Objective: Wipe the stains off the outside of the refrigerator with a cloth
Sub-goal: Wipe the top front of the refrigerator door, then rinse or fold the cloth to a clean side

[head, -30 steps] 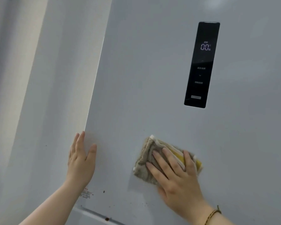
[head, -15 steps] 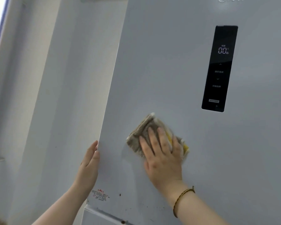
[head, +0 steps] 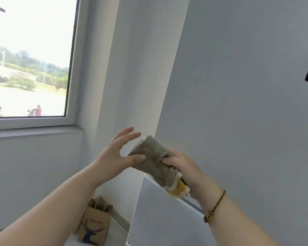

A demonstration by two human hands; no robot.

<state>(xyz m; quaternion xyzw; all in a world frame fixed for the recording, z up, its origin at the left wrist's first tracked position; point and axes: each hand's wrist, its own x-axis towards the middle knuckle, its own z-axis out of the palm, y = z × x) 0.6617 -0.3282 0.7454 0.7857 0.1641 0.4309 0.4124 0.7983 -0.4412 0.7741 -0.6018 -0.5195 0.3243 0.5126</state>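
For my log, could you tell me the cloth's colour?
The cloth is grey-brown, one end yellow; head view.

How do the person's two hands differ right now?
The right hand curls round the bunched cloth and grips it; the left hand is spread open, just touching it. The right wrist wears a braided bracelet; the left wrist is bare. Both hands touch the cloth.

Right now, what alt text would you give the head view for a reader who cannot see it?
The right hand grips a bunched grey-brown cloth in front of the refrigerator, while the open left hand touches it with its thumb. A window and a paper bag on the floor are at left.
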